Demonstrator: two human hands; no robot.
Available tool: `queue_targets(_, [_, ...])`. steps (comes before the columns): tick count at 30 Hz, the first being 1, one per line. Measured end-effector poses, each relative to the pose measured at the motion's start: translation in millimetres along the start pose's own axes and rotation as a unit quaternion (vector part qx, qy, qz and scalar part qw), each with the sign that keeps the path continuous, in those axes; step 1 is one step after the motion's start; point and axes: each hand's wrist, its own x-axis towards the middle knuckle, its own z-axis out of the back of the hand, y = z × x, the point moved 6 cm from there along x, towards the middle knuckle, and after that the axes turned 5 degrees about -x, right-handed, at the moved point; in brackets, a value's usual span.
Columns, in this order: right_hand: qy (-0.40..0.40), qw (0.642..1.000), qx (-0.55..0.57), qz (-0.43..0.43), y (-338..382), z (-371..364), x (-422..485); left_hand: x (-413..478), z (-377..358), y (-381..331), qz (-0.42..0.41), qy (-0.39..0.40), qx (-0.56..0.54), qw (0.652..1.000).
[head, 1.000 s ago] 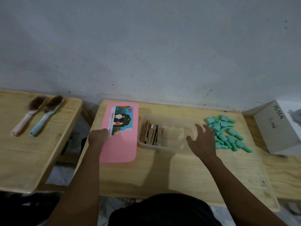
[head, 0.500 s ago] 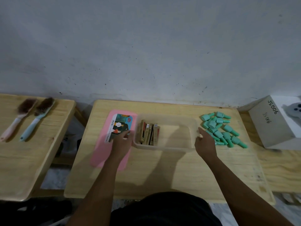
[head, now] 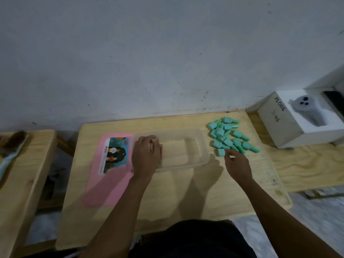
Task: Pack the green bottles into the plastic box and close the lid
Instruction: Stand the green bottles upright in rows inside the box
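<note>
Several green bottles [head: 230, 135] lie in a heap on the wooden table, right of the clear plastic box [head: 193, 146]. My right hand [head: 237, 164] reaches to the heap's near edge, and its fingertips touch the nearest green bottle [head: 220, 152]. My left hand [head: 146, 157] is inside the box's left end. Its fingers curl over the brown packs [head: 160, 152] there and hide most of them. The pink lid [head: 113, 175], with a picture label, lies flat on the table left of the box.
A white foam box [head: 279, 123] marked JS006, holding a grey device, stands at the right by the wall. A second wooden table [head: 24, 174] at the left carries brushes. The wall runs close behind the table.
My left hand moved from the pink lid into the box's left end onto the brown packs. My right hand left the box's right rim and reached the nearest green bottle. The view shifted.
</note>
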Motion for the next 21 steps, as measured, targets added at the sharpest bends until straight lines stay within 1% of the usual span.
queue_targets(3, [0.011, 0.999, -0.02, -0.026, -36, 17, 3, -5, -52, -58, -0.152, 0.093, 0.001, 0.984])
queue_targets(5, [0.03, 0.998, -0.04, -0.026, -56, 25, 7, -9, -90, -92, -0.208, 0.166, 0.008, 0.964])
queue_targets(8, [0.056, 0.997, -0.056, -0.015, -75, 33, 17, -12, -150, -125, -0.258, 0.278, 0.063, 0.923])
queue_targets(10, [0.08, 0.995, -0.066, 0.003, -80, 34, 25, -11, -188, -134, -0.26, 0.362, 0.144, 0.884])
queue_targets(11, [0.095, 0.992, -0.081, 0.019, -79, 33, 29, -11, -203, -136, -0.257, 0.391, 0.194, 0.862])
queue_targets(13, [0.119, 0.984, -0.117, 0.067, -71, 30, 38, -8, -228, -135, -0.25, 0.422, 0.271, 0.828])
queue_targets(15, [0.133, 0.974, -0.139, 0.123, -58, 25, 46, -6, -249, -127, -0.24, 0.44, 0.313, 0.807])
queue_targets(17, [0.149, 0.96, -0.176, 0.157, -47, 18, 55, -6, -266, -118, -0.246, 0.441, 0.343, 0.792])
queue_targets(18, [0.154, 0.954, -0.196, 0.168, -43, 15, 59, -5, -273, -114, -0.247, 0.438, 0.349, 0.791])
queue_targets(21, [0.148, 0.935, -0.254, 0.197, -35, 5, 69, 0, -288, -111, -0.224, 0.443, 0.327, 0.804])
